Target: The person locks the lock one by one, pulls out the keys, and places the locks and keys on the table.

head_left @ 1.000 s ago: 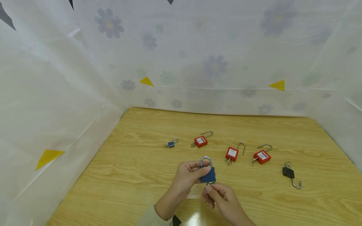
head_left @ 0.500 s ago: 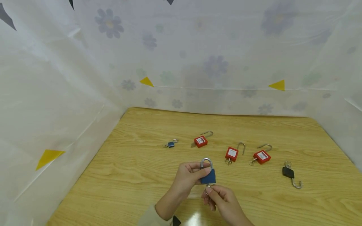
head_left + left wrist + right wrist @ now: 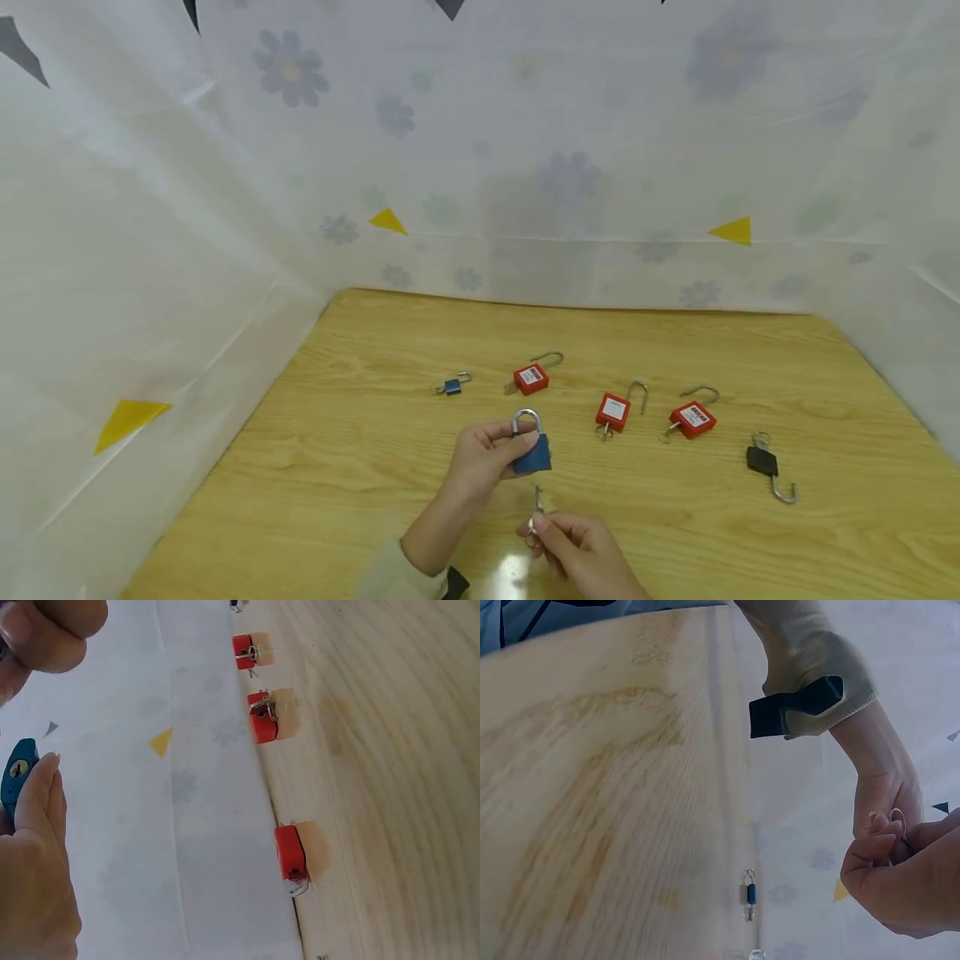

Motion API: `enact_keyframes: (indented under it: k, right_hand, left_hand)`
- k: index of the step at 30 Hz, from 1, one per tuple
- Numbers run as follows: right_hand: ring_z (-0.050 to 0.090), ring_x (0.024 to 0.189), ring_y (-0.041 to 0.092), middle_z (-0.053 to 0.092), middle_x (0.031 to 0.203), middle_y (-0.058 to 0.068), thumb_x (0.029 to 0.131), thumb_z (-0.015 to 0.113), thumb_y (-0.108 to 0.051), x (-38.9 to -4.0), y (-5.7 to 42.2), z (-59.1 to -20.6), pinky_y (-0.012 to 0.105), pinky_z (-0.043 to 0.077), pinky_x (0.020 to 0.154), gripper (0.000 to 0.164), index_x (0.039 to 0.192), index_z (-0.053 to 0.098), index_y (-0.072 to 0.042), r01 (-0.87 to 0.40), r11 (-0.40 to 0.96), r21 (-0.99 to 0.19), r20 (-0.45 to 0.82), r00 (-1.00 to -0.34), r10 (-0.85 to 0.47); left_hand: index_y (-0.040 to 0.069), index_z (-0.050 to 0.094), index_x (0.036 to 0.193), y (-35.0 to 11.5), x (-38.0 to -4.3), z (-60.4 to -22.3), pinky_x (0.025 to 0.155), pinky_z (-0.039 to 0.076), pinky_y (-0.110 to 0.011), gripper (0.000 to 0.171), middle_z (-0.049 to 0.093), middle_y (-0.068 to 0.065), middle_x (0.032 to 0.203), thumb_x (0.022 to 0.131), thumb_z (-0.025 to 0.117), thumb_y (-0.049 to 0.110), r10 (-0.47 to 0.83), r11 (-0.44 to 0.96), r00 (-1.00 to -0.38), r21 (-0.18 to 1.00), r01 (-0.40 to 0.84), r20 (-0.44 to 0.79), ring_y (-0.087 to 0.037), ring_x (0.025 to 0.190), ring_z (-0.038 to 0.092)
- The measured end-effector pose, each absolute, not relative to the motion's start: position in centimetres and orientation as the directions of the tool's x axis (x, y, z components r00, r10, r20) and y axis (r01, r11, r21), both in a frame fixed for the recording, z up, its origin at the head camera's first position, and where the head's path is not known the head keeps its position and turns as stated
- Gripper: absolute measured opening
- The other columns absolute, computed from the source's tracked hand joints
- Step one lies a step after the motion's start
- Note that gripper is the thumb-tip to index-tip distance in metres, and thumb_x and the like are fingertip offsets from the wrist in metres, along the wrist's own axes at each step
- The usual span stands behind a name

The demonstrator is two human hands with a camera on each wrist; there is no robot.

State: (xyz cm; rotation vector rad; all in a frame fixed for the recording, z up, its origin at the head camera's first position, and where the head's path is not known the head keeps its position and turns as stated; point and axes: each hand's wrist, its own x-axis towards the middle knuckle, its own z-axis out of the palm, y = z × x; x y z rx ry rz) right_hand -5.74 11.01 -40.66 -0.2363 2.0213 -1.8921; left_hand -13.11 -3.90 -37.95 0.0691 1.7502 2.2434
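My left hand point(image 3: 478, 465) holds a blue padlock point(image 3: 532, 457) upright above the table, thumb across its front. Both legs of its silver shackle point(image 3: 527, 417) run into the body. The bare keyhole point(image 3: 19, 769) faces the left wrist camera. Below the lock, my right hand point(image 3: 587, 552) pinches a small silver key point(image 3: 538, 500) that points up, its tip apart from the padlock. A thin key ring point(image 3: 898, 817) loops at the right fingertips in the right wrist view.
Behind the hands lie a small blue padlock point(image 3: 452, 387) and red padlocks point(image 3: 531, 379), point(image 3: 692, 419), keys in and shackles swung out. Another red padlock point(image 3: 613, 411) sits between, and a black padlock point(image 3: 762, 461) lies at right. White flowered sheeting point(image 3: 480, 200) walls the wooden table point(image 3: 337, 483).
The key has come out of the blue padlock and moved down with the right hand. The left hand has shifted slightly left and up with the padlock.
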Motion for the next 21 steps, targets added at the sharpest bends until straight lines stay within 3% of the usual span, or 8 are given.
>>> enact_keyframes:
  k: [5, 8, 12, 15, 21]
  right_hand:
    - [0.035, 0.052, -0.002, 0.043, 0.062, -0.006, 0.1, 0.039, -0.014, -6.2, 10.6, -41.2, 0.015, 0.031, 0.045, 0.04, 0.109, 0.055, 0.021, 0.023, 0.12, -0.992, -0.07, -0.914, -0.399]
    - [0.039, 0.055, -0.002, 0.059, 0.074, 0.004, 0.098, 0.043, -0.012, -6.6, 10.2, -41.6, 0.014, 0.034, 0.048, 0.036, 0.106, 0.054, 0.022, 0.075, 0.104, -0.992, -0.111, -0.912, -0.396]
    - [0.046, 0.057, 0.0, 0.064, 0.082, 0.009, 0.093, 0.05, -0.006, -7.3, 9.3, -42.5, 0.013, 0.038, 0.05, 0.026, 0.099, 0.056, 0.019, 0.141, 0.124, -0.982, -0.176, -0.919, -0.352]
    - [0.046, 0.054, 0.001, 0.056, 0.068, 0.001, 0.092, 0.049, 0.0, -7.8, 8.7, -43.4, 0.012, 0.037, 0.047, 0.021, 0.098, 0.057, 0.019, 0.133, 0.159, -0.978, -0.184, -0.913, -0.365]
    - [0.047, 0.048, 0.003, 0.058, 0.063, 0.002, 0.088, 0.049, 0.007, -8.6, 7.5, -44.8, 0.014, 0.041, 0.042, 0.011, 0.092, 0.057, 0.014, 0.113, 0.207, -0.972, -0.184, -0.914, -0.363]
  left_hand:
    - [-0.011, 0.06, 0.112, -4.4, -13.2, -38.4, 0.075, 0.056, -0.026, 0.032, 0.069, -0.019, 0.104, 0.087, 0.062, 0.009, 0.25, -0.195, -0.955, 0.958, -0.211, -0.16, -0.016, 0.089, 0.068]
    - [-0.009, 0.061, 0.112, -5.1, -13.4, -38.6, 0.075, 0.056, -0.025, 0.031, 0.069, -0.016, 0.103, 0.087, 0.062, 0.01, 0.229, -0.184, -0.957, 0.958, -0.219, -0.175, -0.014, 0.088, 0.068]
    - [-0.01, 0.06, 0.112, -5.9, -13.6, -38.8, 0.075, 0.056, -0.025, 0.032, 0.069, -0.016, 0.104, 0.088, 0.062, 0.01, 0.206, -0.172, -0.963, 0.962, -0.212, -0.176, -0.014, 0.088, 0.067]
    - [-0.011, 0.059, 0.113, -6.4, -13.6, -39.1, 0.074, 0.056, -0.025, 0.033, 0.069, -0.017, 0.104, 0.088, 0.062, 0.01, 0.197, -0.164, -0.966, 0.965, -0.203, -0.17, -0.014, 0.089, 0.067]
    - [-0.012, 0.058, 0.113, -7.2, -13.6, -39.5, 0.073, 0.056, -0.023, 0.033, 0.069, -0.018, 0.104, 0.088, 0.061, 0.009, 0.171, -0.144, -0.968, 0.967, -0.21, -0.184, -0.015, 0.088, 0.067]
